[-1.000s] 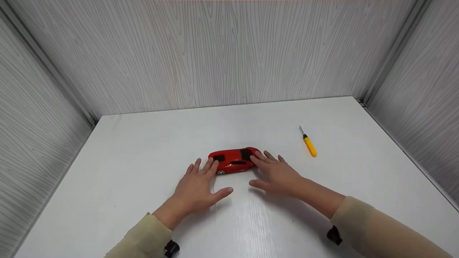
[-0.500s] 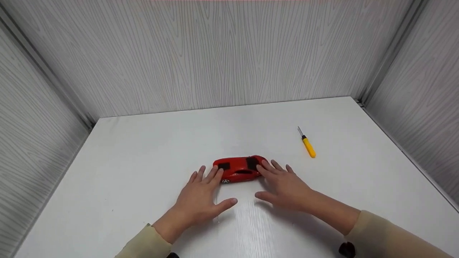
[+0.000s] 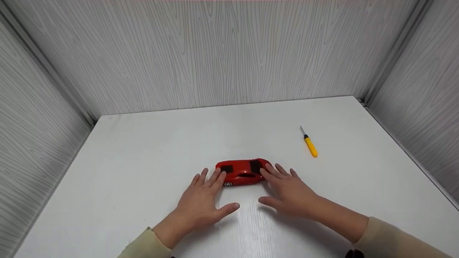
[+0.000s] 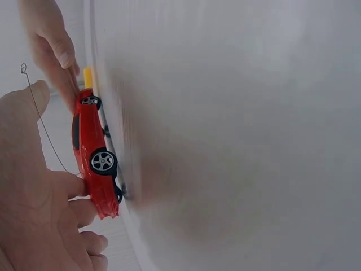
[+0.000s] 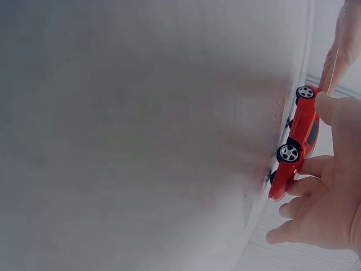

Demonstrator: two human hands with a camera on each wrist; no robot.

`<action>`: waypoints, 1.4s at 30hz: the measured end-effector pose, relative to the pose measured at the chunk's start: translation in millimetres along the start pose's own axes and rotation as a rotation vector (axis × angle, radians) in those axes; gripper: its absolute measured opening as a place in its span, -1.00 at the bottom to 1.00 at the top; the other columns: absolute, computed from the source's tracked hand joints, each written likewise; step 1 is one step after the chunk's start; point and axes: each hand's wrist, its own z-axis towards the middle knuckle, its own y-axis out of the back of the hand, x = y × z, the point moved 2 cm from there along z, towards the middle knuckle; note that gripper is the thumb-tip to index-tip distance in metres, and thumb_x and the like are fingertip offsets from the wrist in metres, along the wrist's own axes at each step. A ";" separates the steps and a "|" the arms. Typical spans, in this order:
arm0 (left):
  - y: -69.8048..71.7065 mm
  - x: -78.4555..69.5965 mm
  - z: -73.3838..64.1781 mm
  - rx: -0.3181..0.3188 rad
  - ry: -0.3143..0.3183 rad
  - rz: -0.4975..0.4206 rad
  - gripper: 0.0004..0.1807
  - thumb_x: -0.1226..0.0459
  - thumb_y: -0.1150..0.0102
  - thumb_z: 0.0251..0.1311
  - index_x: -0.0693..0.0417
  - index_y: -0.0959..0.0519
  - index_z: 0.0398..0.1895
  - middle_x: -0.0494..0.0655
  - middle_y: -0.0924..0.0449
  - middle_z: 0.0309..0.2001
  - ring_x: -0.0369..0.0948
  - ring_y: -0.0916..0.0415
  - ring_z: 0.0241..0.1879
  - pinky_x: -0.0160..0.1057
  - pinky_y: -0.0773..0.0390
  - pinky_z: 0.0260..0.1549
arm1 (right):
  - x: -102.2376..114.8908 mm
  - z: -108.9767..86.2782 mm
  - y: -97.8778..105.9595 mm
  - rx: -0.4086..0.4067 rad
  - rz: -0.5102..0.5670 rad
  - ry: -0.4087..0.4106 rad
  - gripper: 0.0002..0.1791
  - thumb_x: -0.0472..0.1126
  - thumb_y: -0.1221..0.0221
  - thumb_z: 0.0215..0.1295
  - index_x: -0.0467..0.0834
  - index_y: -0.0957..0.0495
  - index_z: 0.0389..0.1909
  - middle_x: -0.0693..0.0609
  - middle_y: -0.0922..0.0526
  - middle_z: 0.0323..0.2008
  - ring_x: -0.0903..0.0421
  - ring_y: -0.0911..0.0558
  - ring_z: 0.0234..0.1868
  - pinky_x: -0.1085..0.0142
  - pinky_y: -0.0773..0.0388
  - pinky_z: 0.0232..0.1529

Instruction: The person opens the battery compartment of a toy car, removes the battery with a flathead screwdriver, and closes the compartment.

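A red toy car [image 3: 238, 172] with dark windows and silver wheels stands upright on the white table, lying crosswise. My left hand [image 3: 200, 202] touches its left end with the fingertips, fingers straight and thumb spread away. On the right end rest the fingertips of my right hand [image 3: 292, 191], its thumb also held apart from the car. From the car's left end a thin wire [image 4: 48, 135] with a small loop at its tip rises in the left wrist view. In the right wrist view the wheels of the car [image 5: 302, 127] meet the tabletop.
A screwdriver [image 3: 310, 146] with a yellow handle lies on the table [image 3: 161, 143], behind and to the right of the car. Pale wood-grain panels [image 3: 229, 53] close off the back and both sides.
Both hands and the red toy car have slid towards me and slightly to the right, the fingertips staying on it. The screwdriver has stayed in place.
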 end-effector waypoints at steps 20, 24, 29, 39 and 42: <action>1.0 3.2 -0.6 0.011 -0.012 0.031 0.17 -0.57 0.26 0.31 0.05 -0.12 0.71 0.02 -0.06 0.68 0.22 0.08 0.65 0.22 0.10 0.59 | -8.0 0.6 1.6 -0.008 -0.028 -0.009 -0.03 0.34 -0.23 0.44 -0.10 -0.19 0.67 -0.07 -0.18 0.65 -0.27 -0.12 0.64 -0.36 -0.13 0.50; 6.3 6.9 -3.1 -0.029 -0.038 0.039 0.14 -0.54 0.25 0.35 0.09 -0.15 0.70 0.03 -0.07 0.68 0.21 0.06 0.65 0.22 0.10 0.59 | -14.0 -0.9 8.7 -0.045 0.002 -0.018 -0.05 0.31 -0.25 0.44 -0.06 -0.21 0.67 -0.08 -0.25 0.62 -0.28 -0.19 0.61 -0.29 -0.25 0.48; 20.5 13.5 -5.0 -0.091 -0.065 0.030 0.04 -0.46 0.24 0.44 0.08 -0.14 0.70 0.02 -0.07 0.68 0.14 0.07 0.66 0.17 0.13 0.61 | -27.1 -2.0 18.4 -0.083 0.073 -0.030 -0.12 0.27 -0.26 0.46 -0.02 -0.25 0.66 -0.07 -0.32 0.59 -0.22 -0.25 0.59 -0.24 -0.37 0.42; 37.2 38.1 2.3 -0.196 -0.120 -0.118 -0.19 -0.18 0.07 0.57 -0.01 -0.12 0.72 -0.03 -0.11 0.67 -0.01 -0.03 0.65 0.06 0.05 0.60 | -59.1 10.2 32.2 -0.125 0.341 -0.007 -0.21 0.08 -0.40 0.41 0.09 -0.36 0.61 0.08 -0.46 0.51 -0.06 -0.41 0.52 -0.13 -0.43 0.41; 34.0 46.3 7.0 -0.208 -0.119 -0.217 -0.20 -0.14 0.00 0.56 -0.05 -0.13 0.72 -0.07 -0.15 0.66 -0.06 -0.10 0.63 0.04 -0.09 0.57 | -66.1 15.3 31.8 -0.109 0.456 -0.007 -0.22 0.04 -0.41 0.41 0.02 -0.39 0.59 0.03 -0.48 0.49 -0.11 -0.45 0.48 -0.13 -0.44 0.41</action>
